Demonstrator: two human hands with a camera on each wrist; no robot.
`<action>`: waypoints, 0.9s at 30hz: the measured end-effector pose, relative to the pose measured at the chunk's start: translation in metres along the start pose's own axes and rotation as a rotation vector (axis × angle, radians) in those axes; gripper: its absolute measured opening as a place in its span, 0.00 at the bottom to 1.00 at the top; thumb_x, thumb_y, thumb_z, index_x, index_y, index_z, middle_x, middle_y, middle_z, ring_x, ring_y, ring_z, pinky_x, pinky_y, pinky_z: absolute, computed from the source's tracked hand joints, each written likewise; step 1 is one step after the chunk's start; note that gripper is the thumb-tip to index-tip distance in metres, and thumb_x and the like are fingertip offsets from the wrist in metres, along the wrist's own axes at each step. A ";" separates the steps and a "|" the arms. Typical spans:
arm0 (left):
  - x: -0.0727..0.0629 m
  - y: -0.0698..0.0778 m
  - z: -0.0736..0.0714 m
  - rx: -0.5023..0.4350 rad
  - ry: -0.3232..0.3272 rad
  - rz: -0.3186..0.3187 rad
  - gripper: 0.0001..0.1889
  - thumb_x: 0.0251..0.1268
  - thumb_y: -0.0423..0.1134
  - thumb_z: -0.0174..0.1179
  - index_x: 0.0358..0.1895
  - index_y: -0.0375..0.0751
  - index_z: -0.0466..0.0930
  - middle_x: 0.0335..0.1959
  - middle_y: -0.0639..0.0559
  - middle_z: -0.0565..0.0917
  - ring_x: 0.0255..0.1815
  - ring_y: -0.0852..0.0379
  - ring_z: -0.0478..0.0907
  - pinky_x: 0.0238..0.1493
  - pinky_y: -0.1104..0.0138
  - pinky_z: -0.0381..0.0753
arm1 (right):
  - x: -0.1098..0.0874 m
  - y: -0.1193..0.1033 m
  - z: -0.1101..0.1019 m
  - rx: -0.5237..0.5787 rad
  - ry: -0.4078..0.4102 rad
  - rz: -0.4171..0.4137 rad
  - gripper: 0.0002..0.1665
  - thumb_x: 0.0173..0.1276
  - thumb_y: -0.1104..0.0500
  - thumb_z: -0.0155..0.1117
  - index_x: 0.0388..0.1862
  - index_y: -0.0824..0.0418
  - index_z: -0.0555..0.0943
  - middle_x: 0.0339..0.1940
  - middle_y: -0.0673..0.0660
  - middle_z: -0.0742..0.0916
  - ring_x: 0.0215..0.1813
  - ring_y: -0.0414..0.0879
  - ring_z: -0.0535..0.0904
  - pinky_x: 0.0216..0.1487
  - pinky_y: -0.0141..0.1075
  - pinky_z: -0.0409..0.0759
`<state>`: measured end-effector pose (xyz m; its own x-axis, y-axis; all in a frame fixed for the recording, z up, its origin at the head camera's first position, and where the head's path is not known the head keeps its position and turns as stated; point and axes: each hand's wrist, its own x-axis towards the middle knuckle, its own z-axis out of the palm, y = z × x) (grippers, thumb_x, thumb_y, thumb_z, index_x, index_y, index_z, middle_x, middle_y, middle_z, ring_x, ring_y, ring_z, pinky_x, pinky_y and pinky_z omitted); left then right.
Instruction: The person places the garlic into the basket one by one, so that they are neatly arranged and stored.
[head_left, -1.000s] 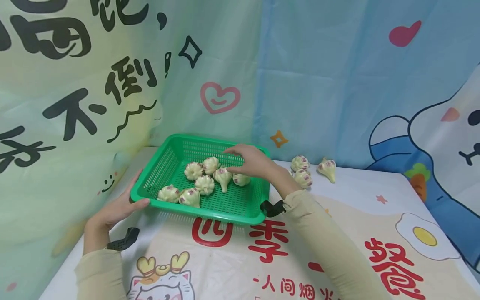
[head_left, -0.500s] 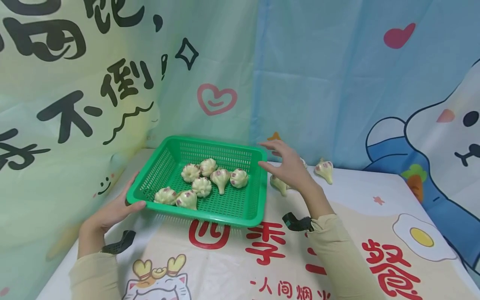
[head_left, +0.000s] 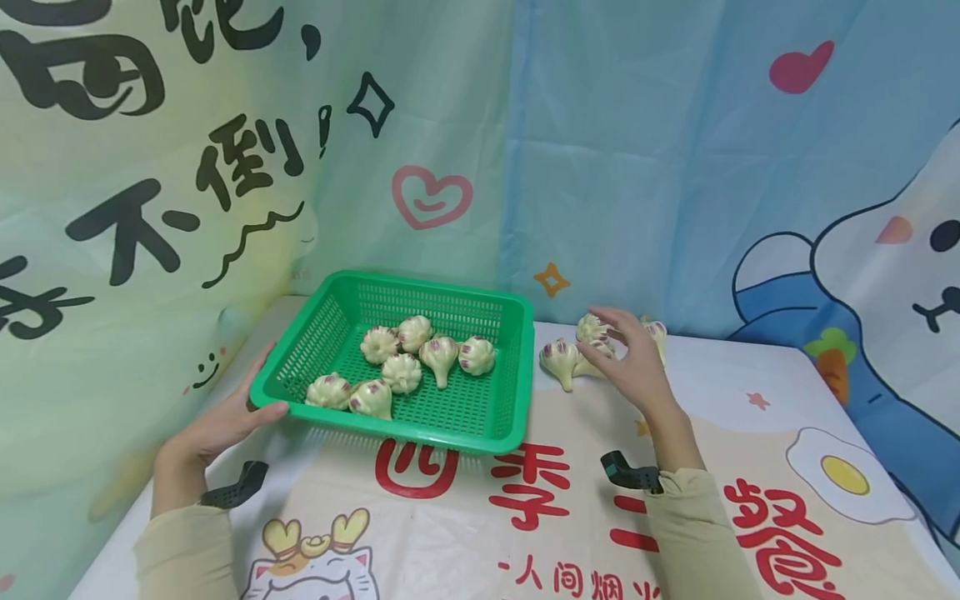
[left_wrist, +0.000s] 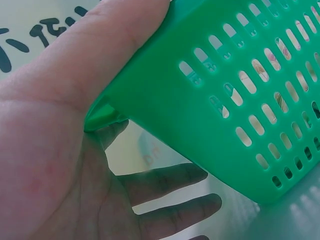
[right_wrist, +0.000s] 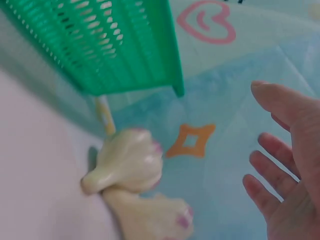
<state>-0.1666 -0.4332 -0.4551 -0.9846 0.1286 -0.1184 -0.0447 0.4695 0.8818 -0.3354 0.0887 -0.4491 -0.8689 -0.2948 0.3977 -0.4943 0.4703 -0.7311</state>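
Observation:
My left hand (head_left: 221, 425) holds the left corner of a green plastic basket (head_left: 442, 437). In the left wrist view, the thumb lies over the basket's rim (left_wrist: 150, 60) and the other fingers extend along the outside below it. Several white garlic bulbs with purple marks, such as one garlic bulb (head_left: 438, 358), lie inside the basket. To the right of it, my right hand (head_left: 637, 358) is spread beside a small group of bulbs on the table, with one garlic bulb (head_left: 592, 327) near its fingertips. The right wrist view shows its fingers apart, nothing between them, with garlic bulbs (right_wrist: 131, 160) to their left.
Another garlic bulb (head_left: 657, 335) is partly hidden behind the right hand. A printed cloth (head_left: 442, 542) covers the table. Behind the basket and bulbs hangs a printed curtain (head_left: 615, 167), and a second side of it rises at the left.
My right hand has moved out of the basket and rightward to the bulbs on the table, uncovering the bulb at the basket's right. My left hand stays at the basket corner.

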 end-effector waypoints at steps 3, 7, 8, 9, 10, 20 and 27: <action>0.003 -0.001 -0.002 0.008 -0.009 -0.005 0.46 0.68 0.47 0.53 0.72 0.74 0.23 0.76 0.37 0.31 0.73 0.32 0.35 0.61 0.29 0.43 | -0.007 0.012 -0.002 -0.013 0.039 0.035 0.34 0.62 0.53 0.68 0.66 0.58 0.71 0.66 0.60 0.73 0.68 0.56 0.64 0.65 0.56 0.65; 0.004 -0.002 -0.003 -0.002 -0.019 -0.004 0.46 0.69 0.46 0.53 0.72 0.75 0.23 0.76 0.39 0.28 0.73 0.31 0.31 0.61 0.29 0.41 | -0.012 0.026 -0.002 -0.019 0.072 0.072 0.35 0.61 0.53 0.69 0.66 0.61 0.70 0.66 0.62 0.72 0.68 0.57 0.63 0.65 0.56 0.64; 0.003 -0.002 -0.004 -0.001 -0.019 -0.002 0.46 0.69 0.46 0.53 0.72 0.74 0.23 0.76 0.39 0.27 0.73 0.30 0.30 0.60 0.29 0.40 | -0.012 0.030 -0.001 -0.014 0.071 0.083 0.36 0.61 0.53 0.69 0.66 0.61 0.69 0.66 0.62 0.71 0.68 0.58 0.63 0.65 0.56 0.64; 0.002 -0.001 -0.004 -0.002 -0.020 -0.002 0.47 0.69 0.46 0.53 0.73 0.74 0.23 0.76 0.40 0.26 0.73 0.30 0.28 0.60 0.28 0.40 | -0.012 0.033 0.000 -0.006 0.069 0.099 0.36 0.61 0.53 0.69 0.67 0.61 0.69 0.66 0.62 0.71 0.69 0.58 0.63 0.66 0.56 0.64; 0.002 -0.001 -0.004 -0.006 -0.022 0.000 0.47 0.69 0.46 0.53 0.73 0.73 0.23 0.76 0.40 0.25 0.73 0.30 0.28 0.60 0.28 0.40 | -0.013 0.037 0.002 0.003 0.063 0.116 0.37 0.62 0.53 0.68 0.67 0.61 0.68 0.66 0.62 0.70 0.69 0.58 0.62 0.66 0.56 0.63; 0.001 -0.001 -0.001 -0.019 -0.007 -0.004 0.49 0.68 0.48 0.54 0.75 0.61 0.21 0.75 0.33 0.34 0.72 0.30 0.34 0.61 0.29 0.41 | -0.017 0.056 0.012 0.024 0.066 0.249 0.41 0.62 0.49 0.68 0.70 0.58 0.64 0.69 0.62 0.67 0.70 0.61 0.61 0.66 0.57 0.63; 0.001 -0.001 -0.002 -0.010 -0.009 -0.004 0.48 0.68 0.48 0.53 0.74 0.66 0.21 0.76 0.36 0.31 0.72 0.30 0.33 0.60 0.29 0.42 | -0.020 0.068 0.018 0.091 0.040 0.299 0.44 0.64 0.49 0.66 0.73 0.60 0.59 0.72 0.63 0.64 0.71 0.62 0.61 0.67 0.56 0.62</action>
<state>-0.1678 -0.4351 -0.4552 -0.9828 0.1346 -0.1261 -0.0505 0.4610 0.8859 -0.3511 0.1115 -0.5166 -0.9767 -0.1204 0.1776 -0.2133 0.4546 -0.8648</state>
